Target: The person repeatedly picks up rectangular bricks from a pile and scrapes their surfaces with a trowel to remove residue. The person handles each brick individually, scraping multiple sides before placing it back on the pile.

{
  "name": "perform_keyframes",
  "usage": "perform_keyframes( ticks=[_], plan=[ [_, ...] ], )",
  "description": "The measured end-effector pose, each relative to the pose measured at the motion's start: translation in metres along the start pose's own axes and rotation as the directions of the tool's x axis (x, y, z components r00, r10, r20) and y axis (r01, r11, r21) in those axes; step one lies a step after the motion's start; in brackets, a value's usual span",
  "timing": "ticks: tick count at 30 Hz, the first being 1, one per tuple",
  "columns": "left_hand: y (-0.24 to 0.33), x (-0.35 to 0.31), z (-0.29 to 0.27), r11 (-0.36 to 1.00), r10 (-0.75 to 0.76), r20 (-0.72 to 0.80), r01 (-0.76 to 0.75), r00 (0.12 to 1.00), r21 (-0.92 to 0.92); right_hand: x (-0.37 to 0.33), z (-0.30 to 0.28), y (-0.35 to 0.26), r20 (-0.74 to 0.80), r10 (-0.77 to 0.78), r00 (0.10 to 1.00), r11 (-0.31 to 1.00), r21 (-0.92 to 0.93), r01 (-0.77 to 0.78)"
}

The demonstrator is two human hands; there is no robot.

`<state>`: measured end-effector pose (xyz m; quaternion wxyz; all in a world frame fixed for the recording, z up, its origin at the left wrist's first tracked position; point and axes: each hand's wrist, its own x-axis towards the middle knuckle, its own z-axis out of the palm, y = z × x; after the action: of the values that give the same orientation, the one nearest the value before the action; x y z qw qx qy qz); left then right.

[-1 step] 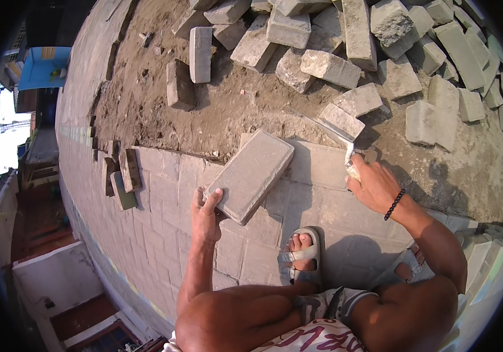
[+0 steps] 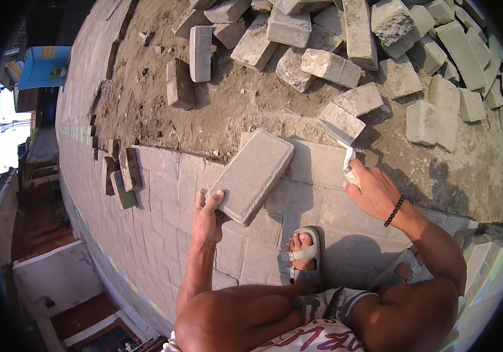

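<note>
A grey rectangular paving block [image 2: 254, 176] is tilted above the laid pavers. My left hand [image 2: 208, 214] grips its near left end, thumb on the top face, other fingers partly hidden underneath. My right hand [image 2: 373, 186] is closed round the pale handle of a trowel [image 2: 349, 157]. The trowel's thin blade is seen nearly edge-on, close to a loose block [image 2: 341, 123] on the sand, and little of it shows. The paving block hangs over the border between the laid pavers [image 2: 322, 202] and the bare sand [image 2: 234, 111].
A heap of loose blocks [image 2: 328, 64] rises at the far right. Two blocks stand apart on the sand, one pale [image 2: 200, 54] and one darker [image 2: 179, 85]. Several small pieces [image 2: 127, 170] sit at the paving edge on the left. My sandalled foot [image 2: 301, 255] rests on the pavers.
My right hand has shifted slightly left and down, and the trowel blade has turned so that less of it shows. My left hand and the paving block are almost unmoved.
</note>
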<state>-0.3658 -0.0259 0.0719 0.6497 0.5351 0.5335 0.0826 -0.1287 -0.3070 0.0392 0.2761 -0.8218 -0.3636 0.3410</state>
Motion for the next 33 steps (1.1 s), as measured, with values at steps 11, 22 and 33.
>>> perform_keyframes(
  ticks=[11,22,33],
  plan=[
    [-0.013,-0.026,0.026,0.644,-0.223,0.369,0.420,0.902,-0.639,-0.046,0.027,-0.027,-0.094,-0.301,0.949,0.911,0.266,0.315],
    [-0.022,-0.025,0.020,0.537,-0.235,0.375,0.442,0.897,-0.719,0.014,0.053,-0.005,0.099,-0.182,0.978,0.983,0.045,0.178],
    [-0.026,-0.020,0.007,0.484,-0.297,0.325,0.435,0.898,-0.760,-0.028,0.038,-0.050,0.081,-0.490,0.868,0.853,0.248,0.459]
  ],
)
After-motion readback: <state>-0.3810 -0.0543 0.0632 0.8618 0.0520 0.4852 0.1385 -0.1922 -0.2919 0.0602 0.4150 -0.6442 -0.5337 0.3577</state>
